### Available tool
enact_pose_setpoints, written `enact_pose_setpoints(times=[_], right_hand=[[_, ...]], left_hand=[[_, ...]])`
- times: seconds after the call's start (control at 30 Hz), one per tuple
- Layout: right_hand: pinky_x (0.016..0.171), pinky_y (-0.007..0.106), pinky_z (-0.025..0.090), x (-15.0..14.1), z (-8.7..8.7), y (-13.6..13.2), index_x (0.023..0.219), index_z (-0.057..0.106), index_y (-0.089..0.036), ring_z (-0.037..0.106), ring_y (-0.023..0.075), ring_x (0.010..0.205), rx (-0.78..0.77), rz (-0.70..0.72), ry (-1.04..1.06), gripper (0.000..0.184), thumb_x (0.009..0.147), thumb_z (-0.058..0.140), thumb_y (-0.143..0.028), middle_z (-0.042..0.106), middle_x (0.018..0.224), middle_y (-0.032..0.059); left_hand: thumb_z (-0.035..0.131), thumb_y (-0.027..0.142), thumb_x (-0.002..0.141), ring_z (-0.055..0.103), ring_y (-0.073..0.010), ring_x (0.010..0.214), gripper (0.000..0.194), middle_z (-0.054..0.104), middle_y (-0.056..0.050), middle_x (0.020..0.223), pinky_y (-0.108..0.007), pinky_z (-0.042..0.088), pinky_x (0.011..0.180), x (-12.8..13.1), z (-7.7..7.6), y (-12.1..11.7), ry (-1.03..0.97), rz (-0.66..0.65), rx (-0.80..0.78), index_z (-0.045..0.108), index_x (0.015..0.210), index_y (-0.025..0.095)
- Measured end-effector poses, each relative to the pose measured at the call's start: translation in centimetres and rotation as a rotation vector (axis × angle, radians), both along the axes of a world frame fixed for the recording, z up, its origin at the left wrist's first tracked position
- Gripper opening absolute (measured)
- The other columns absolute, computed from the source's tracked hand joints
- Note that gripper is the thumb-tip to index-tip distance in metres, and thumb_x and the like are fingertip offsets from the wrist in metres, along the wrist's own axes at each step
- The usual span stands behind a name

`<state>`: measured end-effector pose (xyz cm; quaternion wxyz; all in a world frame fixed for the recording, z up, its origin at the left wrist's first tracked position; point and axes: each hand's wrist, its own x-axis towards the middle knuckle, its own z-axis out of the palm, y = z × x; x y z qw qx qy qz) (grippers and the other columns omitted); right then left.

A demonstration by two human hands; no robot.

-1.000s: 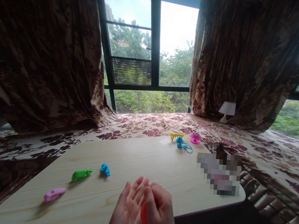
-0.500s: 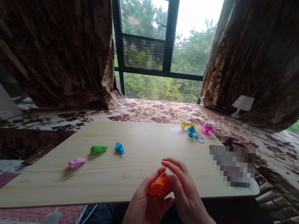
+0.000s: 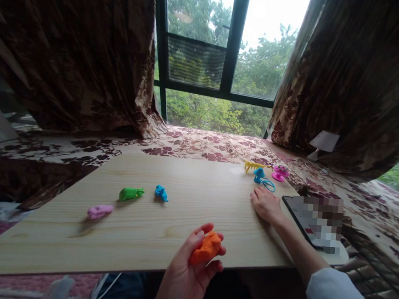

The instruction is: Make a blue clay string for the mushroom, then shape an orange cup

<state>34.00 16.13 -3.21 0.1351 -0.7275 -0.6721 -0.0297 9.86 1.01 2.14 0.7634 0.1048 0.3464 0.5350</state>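
Note:
My left hand (image 3: pixel 190 268) is closed around a lump of orange modelling clay (image 3: pixel 207 248), just over the table's near edge. My right hand (image 3: pixel 266 204) reaches out over the right side of the table. Its fingers lie low on the wood, loosely stretched, with nothing visible in them. Just beyond its fingertips is a blue mushroom-shaped toy (image 3: pixel 258 175) with a looped blue cord. A yellow comb-like piece (image 3: pixel 252 166) and a pink cake-stand-shaped toy (image 3: pixel 280 173) lie close behind it.
Lumps of green clay (image 3: pixel 131 194), blue clay (image 3: pixel 161 193) and pink clay (image 3: pixel 99 212) lie on the left half of the wooden table (image 3: pixel 136 250). A tablet (image 3: pixel 313 223), partly blurred out, rests at the right edge. Beyond stands a small white lamp (image 3: pixel 324 142) before the curtain.
My right hand has left the orange clay and moved forward and right towards the blue toy. My left hand keeps the clay. The view has shifted slightly.

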Motion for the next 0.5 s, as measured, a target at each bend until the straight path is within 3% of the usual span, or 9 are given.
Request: enact_pose_setpoints(times=[0.5], right_hand=[[0.088, 0.045, 0.029, 0.3, 0.4, 2.6, 0.108, 0.053, -0.018, 0.043, 0.0281, 0.111, -0.026, -0.085, 0.081, 0.040, 0.086, 0.035, -0.046, 0.055, 0.114, 0.0127]], left_hand=[[0.053, 0.018, 0.076, 0.065, -0.0177, 0.063, 0.027, 0.067, -0.011, 0.086, -0.027, 0.052, 0.051, 0.1, 0.4, 0.2, 0.069, 0.062, -0.039, 0.057, 0.103, 0.012]])
